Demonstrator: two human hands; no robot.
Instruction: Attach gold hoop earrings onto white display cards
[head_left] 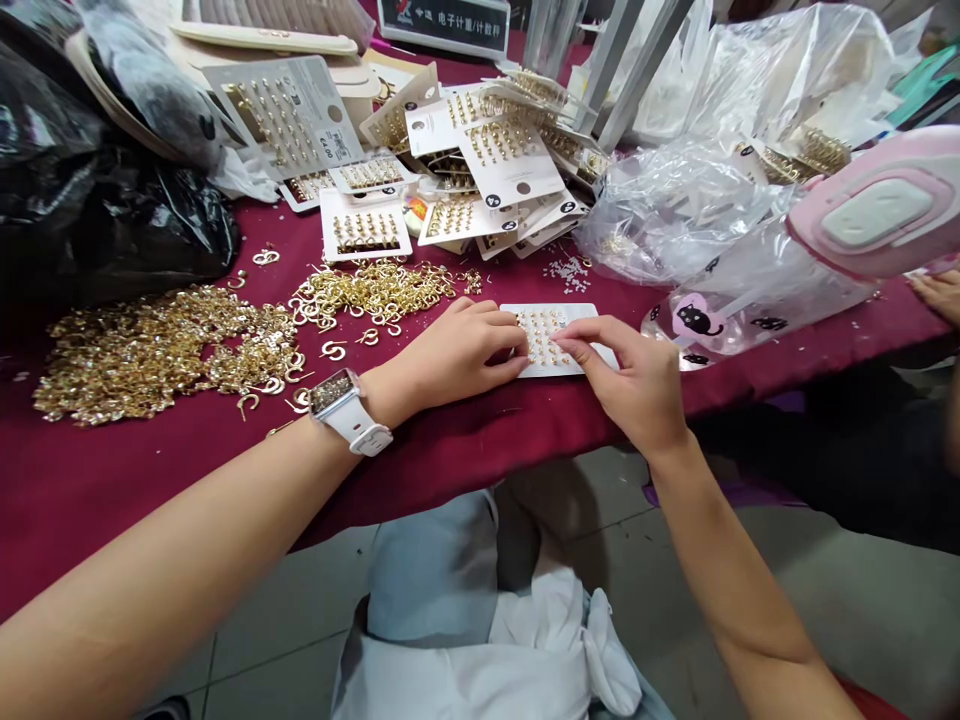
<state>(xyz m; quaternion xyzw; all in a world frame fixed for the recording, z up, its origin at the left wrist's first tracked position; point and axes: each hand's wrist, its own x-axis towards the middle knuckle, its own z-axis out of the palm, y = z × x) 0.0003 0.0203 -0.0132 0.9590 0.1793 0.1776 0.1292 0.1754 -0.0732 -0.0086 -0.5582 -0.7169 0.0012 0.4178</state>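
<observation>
left hand (pixel 450 350) curled, fingertips (pixel 510 345) pinning the left edge of a white earring card (pixel 574 340) on the maroon tablecloth (pixel 150 470). right hand (pixel 622 385) nearly closed, thumb and forefinger pinched at the card's gold studs (pixel 538 335); hold on any stud unclear. loose gold hoop earrings (pixel 371 292) lie just left.
</observation>
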